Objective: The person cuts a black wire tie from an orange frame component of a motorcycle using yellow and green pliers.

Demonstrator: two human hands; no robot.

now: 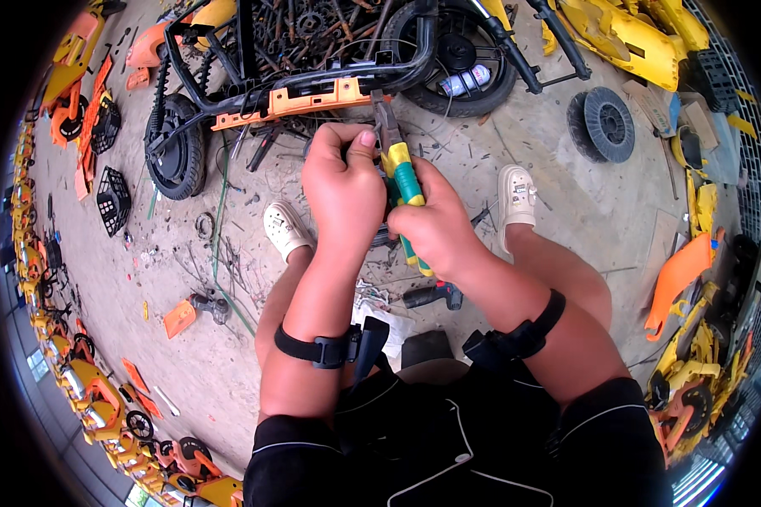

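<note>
My right hand (427,220) is closed around pliers (406,182) with green and yellow handles. Their metal jaws point up toward an orange plastic strip (313,100) along the lower bar of a black scooter frame (216,101). My left hand (342,177) is closed just left of the jaws, thumb and finger curled together; whatever it holds is hidden. Thin dark cables lie near the jaws, and the frame carries a heap of rusty metal parts (313,29) at its top.
Two wheels (174,182) flank the frame. A grey spool (609,122) and yellow panels (651,55) lie right, an orange panel (676,279) below them. A drill (431,297) lies between my feet. Rows of orange-yellow scooters (93,397) line the left rim.
</note>
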